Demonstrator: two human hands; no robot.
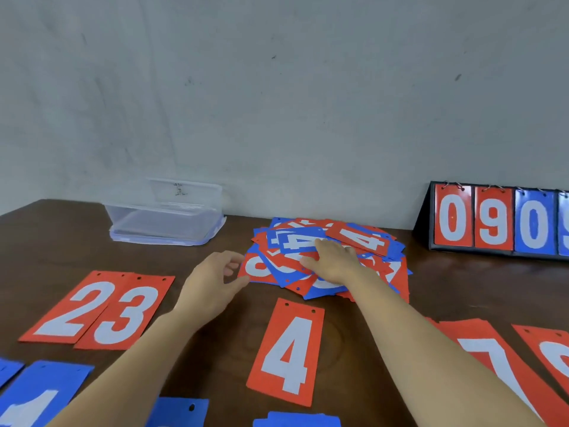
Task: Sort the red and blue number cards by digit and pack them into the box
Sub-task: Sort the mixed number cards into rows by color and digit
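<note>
Right now the right hand (332, 263) lies palm-down on the mixed pile (395, 274) of red & blue cards. Its fingers are straight & slightly spread, tips reaching a blue 4 (295, 241) on top. It grips nothing, just rests on the heap. The left hand (212, 278) sits just beside the pile's left edge, fingers loosely curled, thumb pointing toward a red card at the rim. It holds nothing, & can't tell if the thumb actually touches. The pile sits mid-table toward the back, cards overlapping at all angles, w/ a tilted red 4 (360, 240) on its far right side.

The clear box (163, 223) stands at back left near the wall, well apart from the pile. Its lid (184, 189) is upright behind it. No cards visible inside.

Sorted cards lie flat on the dark wood table (221, 349), nearer the person:
- Red 2 (70, 309) & red 3 (123, 312) at left, edges overlapping.
- A lone red 4 (288, 349) btwn the forearms.
- Red 7 (498, 359) at right, partly under the right forearm.
- Another red card (551, 355) beside it, digit cut off by the frame.
- Blue 1 (37, 399) at bottom left.
- More blue cards (177, 411) along the bottom edge, digits not readable.

A flip scoreboard (498, 220) stands at back right, showing red 0, red 9, blue 0 & a cropped blue card.
</note>
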